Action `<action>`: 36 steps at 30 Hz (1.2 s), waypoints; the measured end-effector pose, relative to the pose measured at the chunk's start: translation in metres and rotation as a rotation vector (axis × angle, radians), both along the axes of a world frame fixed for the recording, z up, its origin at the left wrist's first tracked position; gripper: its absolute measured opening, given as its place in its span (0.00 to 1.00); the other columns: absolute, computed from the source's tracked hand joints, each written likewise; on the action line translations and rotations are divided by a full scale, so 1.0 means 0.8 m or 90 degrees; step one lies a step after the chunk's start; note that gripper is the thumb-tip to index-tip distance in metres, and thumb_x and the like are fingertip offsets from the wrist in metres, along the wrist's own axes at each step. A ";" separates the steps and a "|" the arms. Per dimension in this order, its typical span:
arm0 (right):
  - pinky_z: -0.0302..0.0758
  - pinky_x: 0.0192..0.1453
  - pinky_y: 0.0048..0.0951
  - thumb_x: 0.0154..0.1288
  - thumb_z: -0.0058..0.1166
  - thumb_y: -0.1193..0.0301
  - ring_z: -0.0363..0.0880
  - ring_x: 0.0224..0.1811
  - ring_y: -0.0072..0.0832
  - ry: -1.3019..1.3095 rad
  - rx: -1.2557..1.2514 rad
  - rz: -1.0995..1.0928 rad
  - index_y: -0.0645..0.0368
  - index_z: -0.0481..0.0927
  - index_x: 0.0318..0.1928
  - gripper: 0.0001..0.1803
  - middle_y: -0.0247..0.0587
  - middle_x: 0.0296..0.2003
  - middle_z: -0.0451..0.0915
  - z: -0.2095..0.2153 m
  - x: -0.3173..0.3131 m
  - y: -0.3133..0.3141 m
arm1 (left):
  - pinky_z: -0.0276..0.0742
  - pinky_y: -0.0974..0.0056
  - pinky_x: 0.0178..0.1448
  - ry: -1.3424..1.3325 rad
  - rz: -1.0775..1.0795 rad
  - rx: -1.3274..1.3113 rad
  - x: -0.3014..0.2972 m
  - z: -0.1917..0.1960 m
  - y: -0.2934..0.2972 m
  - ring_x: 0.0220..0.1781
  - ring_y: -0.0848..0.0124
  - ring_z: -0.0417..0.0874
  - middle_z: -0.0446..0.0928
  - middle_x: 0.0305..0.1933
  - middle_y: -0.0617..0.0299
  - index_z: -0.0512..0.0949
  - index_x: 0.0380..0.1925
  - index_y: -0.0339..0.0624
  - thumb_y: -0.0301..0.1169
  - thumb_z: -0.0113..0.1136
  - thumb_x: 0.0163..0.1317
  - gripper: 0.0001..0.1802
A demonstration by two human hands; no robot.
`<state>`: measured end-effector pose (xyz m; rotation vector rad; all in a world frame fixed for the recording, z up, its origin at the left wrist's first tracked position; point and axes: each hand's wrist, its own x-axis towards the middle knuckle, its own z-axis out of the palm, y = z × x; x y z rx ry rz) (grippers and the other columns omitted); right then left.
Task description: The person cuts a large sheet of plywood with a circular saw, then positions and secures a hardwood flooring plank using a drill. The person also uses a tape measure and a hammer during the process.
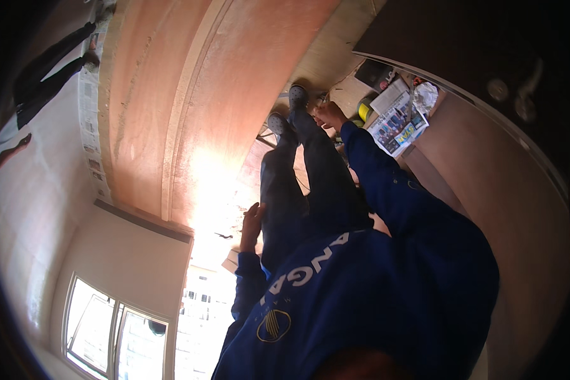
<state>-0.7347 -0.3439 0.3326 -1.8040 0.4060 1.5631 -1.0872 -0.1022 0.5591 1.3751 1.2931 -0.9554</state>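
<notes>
1 bold-lettered newspaper (392,124) lies near right hand (330,116), fingers curled, hold unclear; left hand (251,226), fingers loose.

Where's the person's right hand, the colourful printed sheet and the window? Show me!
Right hand (330,116): head view, the middle of the hand.
Printed sheet (396,125): head view, the middle of its printed face.
Window (115,332): head view, the frame between its two panes.

Matt cloth sweatshirt (392,285), printed paper sheet (386,136)
</notes>
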 end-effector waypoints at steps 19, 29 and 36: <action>0.77 0.55 0.41 0.62 0.73 0.51 0.75 0.43 0.31 0.071 -0.020 -0.331 0.59 0.77 0.52 0.30 0.37 0.41 0.77 -0.555 -0.149 0.154 | 0.76 0.42 0.67 0.312 -0.052 0.009 0.030 -0.124 -0.068 0.71 0.41 0.75 0.70 0.73 0.38 0.59 0.80 0.47 0.53 0.79 0.47 0.62; 0.80 0.39 0.31 0.55 0.77 0.41 0.77 0.38 0.21 0.021 0.009 -0.375 0.51 0.79 0.59 0.40 0.31 0.41 0.79 -0.472 -0.152 0.187 | 0.74 0.43 0.70 0.165 -0.022 0.076 0.005 -0.114 -0.084 0.69 0.42 0.77 0.74 0.69 0.43 0.60 0.79 0.48 0.51 0.76 0.48 0.58; 0.66 0.16 0.26 0.65 0.73 0.54 0.72 0.15 0.21 -0.118 0.031 -0.417 0.58 0.82 0.42 0.21 0.34 0.22 0.78 -0.221 -0.137 0.276 | 0.70 0.46 0.75 0.167 -0.007 0.072 0.049 -0.080 -0.068 0.75 0.46 0.73 0.71 0.73 0.38 0.59 0.78 0.37 0.53 0.73 0.53 0.57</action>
